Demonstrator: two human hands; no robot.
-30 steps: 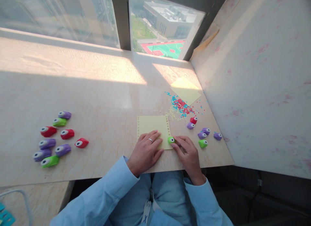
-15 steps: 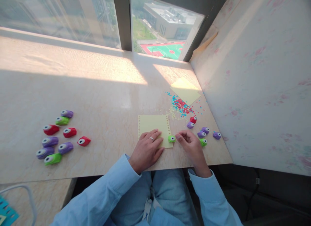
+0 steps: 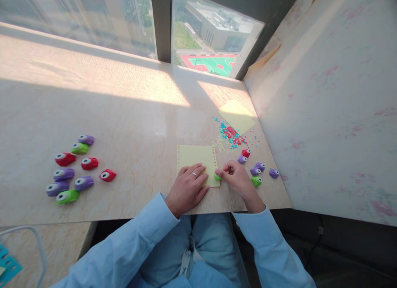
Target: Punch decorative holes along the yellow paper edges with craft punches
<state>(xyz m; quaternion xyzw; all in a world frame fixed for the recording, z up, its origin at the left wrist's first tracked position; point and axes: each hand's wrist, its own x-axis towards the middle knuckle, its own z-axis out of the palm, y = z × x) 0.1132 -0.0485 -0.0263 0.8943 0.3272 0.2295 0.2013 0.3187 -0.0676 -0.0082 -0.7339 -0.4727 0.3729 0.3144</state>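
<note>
A pale yellow sheet of paper (image 3: 196,154) lies on the table, with small punched holes down its left and right edges. My left hand (image 3: 190,186), a ring on one finger, rests flat on the sheet with its fingers stretched out. A small green craft punch (image 3: 217,177) sits at the sheet's right edge. Thumb and fingers of my right hand (image 3: 237,179) close over this punch and hide most of it.
Several red, purple and green craft punches (image 3: 83,182) stand at the left; several more (image 3: 256,171) are right of my hand. Behind them lie red, blue and yellow paper bits (image 3: 232,135) and another yellow sheet (image 3: 237,114). A wall (image 3: 325,114) bounds the right side.
My right hand has moved left onto the green punch, which showed in full before. My left hand stays on the sheet. The whole view has shifted slightly.
</note>
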